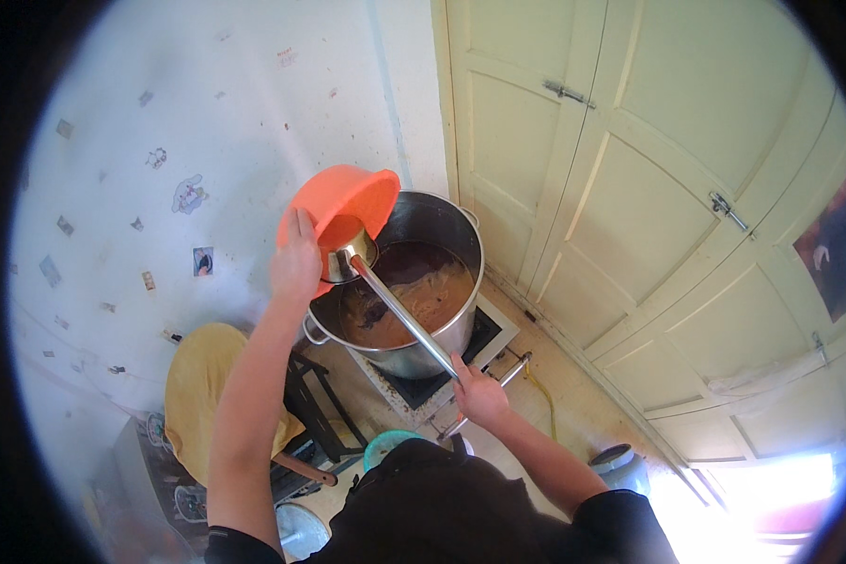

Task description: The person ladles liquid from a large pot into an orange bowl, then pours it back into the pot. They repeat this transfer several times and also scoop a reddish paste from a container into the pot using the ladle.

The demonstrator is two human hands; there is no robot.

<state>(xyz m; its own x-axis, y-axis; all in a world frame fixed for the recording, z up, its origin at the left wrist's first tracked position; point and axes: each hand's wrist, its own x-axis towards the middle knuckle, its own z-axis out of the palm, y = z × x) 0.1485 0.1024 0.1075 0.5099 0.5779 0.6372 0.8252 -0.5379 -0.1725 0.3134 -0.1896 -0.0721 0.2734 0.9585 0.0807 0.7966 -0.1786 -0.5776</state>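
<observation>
An orange plastic basin (338, 194) is tilted over the left rim of a large metal stockpot (458, 317), with my left hand (297, 262) gripping its near side. In my right hand (478, 393) is the end of the long metal handle of a ladle (340, 264), whose bowl lies at the basin's opening, partly inside it. What the ladle's bowl holds cannot be seen clearly. Brown liquid with lighter foam and dark bits (423, 299) partly fills the pot. The pot stands on a square burner stand (500, 326) on the floor.
Cream panelled doors (627, 190) with bolts rise on the right, and a stickered white wall (254, 106) on the left. A yellow cloth (201, 395) covers something beside a black metal frame (321, 405). Below are a green basin (388, 445), a lidded container (617, 465) and a yellow hose (548, 402).
</observation>
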